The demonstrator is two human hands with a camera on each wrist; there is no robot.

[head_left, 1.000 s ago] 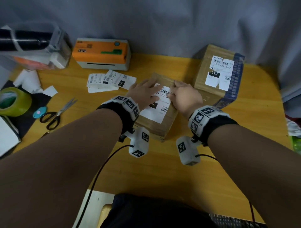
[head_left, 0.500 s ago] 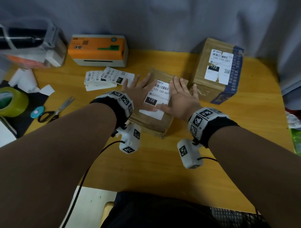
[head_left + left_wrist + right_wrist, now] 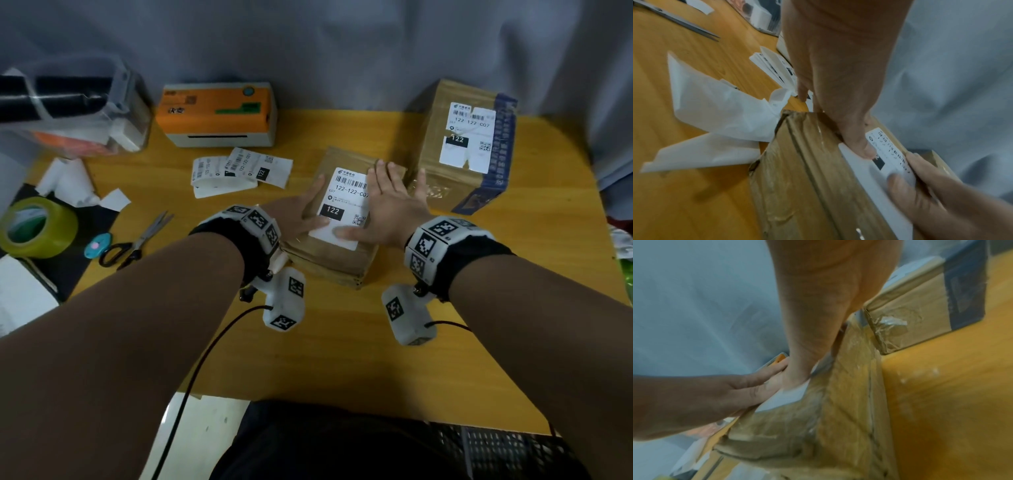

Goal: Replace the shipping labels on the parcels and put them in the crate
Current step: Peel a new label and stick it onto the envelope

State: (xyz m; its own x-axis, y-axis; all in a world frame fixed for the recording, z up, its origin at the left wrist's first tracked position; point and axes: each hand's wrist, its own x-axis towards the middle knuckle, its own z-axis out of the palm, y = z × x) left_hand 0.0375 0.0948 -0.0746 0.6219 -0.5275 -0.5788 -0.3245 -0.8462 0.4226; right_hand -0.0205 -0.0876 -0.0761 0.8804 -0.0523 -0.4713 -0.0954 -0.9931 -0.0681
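Note:
A small brown cardboard parcel point(image 3: 346, 263) lies in the middle of the yellow table, with a white shipping label point(image 3: 346, 202) marked 122 on its top. My left hand point(image 3: 301, 214) lies flat on the label's left edge with fingers straight. Flat on the right side of the label lies my right hand point(image 3: 387, 205), its thumb on the lower edge. The wrist views show the same parcel point(image 3: 807, 178) point(image 3: 849, 386) under both palms. A second, taller parcel point(image 3: 445, 178) with a torn older label point(image 3: 471, 137) stands at the back right.
An orange and white label printer point(image 3: 219, 113) stands at the back, with loose printed labels point(image 3: 239, 171) in front. Scissors point(image 3: 137, 240), a green tape roll point(image 3: 34, 228) and peeled backing paper point(image 3: 715, 116) lie at the left. A clear plastic bin point(image 3: 68, 109) stands far left.
Both hands went from curled fingertips at the label's top edge to flat palms, then slid apart across the label, uncovering its middle.

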